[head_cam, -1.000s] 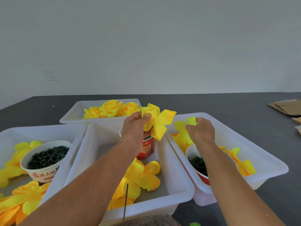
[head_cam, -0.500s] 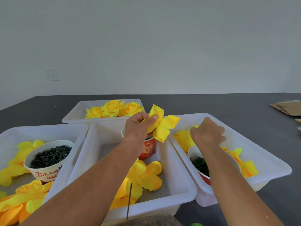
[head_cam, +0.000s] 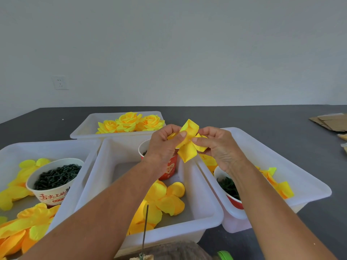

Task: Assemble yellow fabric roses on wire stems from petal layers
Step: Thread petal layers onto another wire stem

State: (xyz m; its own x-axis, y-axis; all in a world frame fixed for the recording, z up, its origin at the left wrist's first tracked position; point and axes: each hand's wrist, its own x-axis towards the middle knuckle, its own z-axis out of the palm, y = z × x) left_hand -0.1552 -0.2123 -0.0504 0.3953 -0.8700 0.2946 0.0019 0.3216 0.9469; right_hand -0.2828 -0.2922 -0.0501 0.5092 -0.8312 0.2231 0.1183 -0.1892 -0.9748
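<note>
Surface: dark grey table [head_cam: 262, 117]; it runs back to a plain pale wall [head_cam: 169, 49] with a white socket [head_cam: 60, 82] low on the left; flattened cardboard [head_cam: 330, 122] lies at the table's far right edge.

Four white bins stand on the table; the far bin [head_cam: 82, 131] holds three finished roses [head_cam: 129, 122] packed together; the left bin [head_cam: 11, 149] holds loose yellow petals and a white bowl [head_cam: 50, 194] full of dark green bits; the middle bin [head_cam: 206, 212] holds a red cup [head_cam: 169, 170] at its back and a heap of petals [head_cam: 165, 199] in front; the right bin [head_cam: 309, 184] holds more petals and a red-sided bowl [head_cam: 235, 202] of green pieces, partly hidden by your right forearm.

A thin dark wire [head_cam: 145, 226] stands upright at the near rim of the middle bin.

Task thing: a petal layer [head_cam: 188, 141], bright yellow fabric, folded and crumpled, lobes pointing up and down; you hold it in the air above the back of the middle bin, in front of the red cup.

Your left hand [head_cam: 163, 145] pinches the layer's left side, thumb on top, fingers curled; your right hand [head_cam: 219, 147] pinches its right side between thumb and curled fingers; both hands meet at the layer.
</note>
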